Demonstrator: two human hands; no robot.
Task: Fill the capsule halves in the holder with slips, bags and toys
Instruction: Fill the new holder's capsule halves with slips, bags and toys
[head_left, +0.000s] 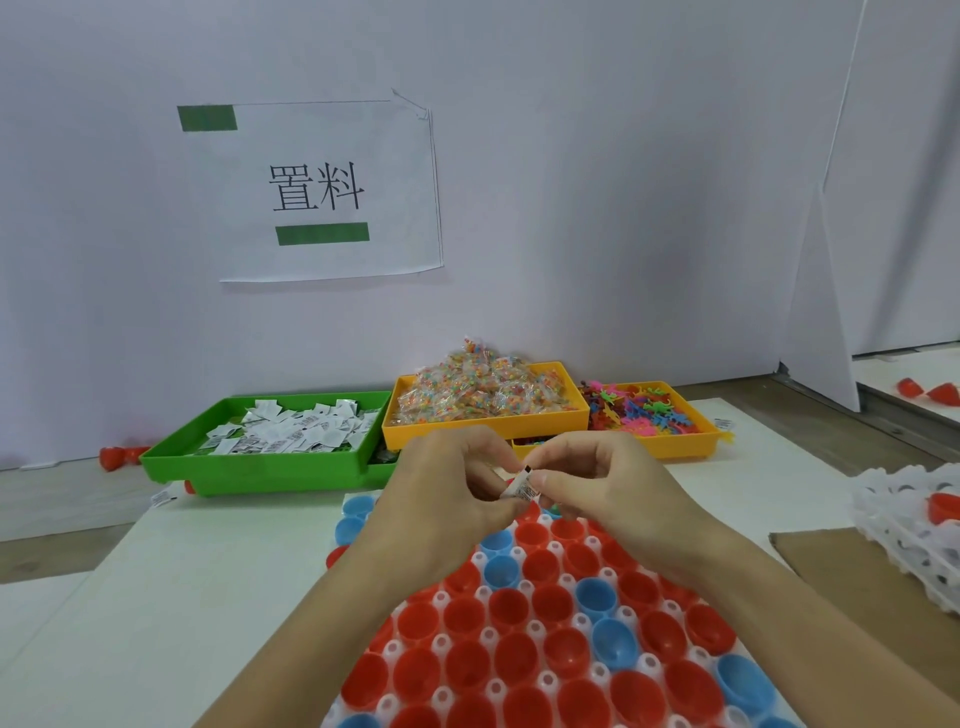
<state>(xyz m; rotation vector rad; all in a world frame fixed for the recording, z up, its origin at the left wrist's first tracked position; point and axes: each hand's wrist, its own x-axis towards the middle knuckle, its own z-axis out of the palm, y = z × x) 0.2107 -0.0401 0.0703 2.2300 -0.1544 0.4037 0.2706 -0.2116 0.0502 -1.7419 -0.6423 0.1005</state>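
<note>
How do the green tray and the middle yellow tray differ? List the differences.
The green tray holds flat white printed slips lying low inside its walls; the middle yellow tray holds clear bags of coloured beads heaped above its rim. The green tray sits farther left and looks wider than the yellow tray. Both are shallow rectangular plastic trays standing against the white wall.

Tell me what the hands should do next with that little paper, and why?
Probably drop it into one of the cups below. Both the left hand and the right hand pinch a small folded paper slip right above the holder, and the red cups and blue cups near the person look bare inside.
</note>
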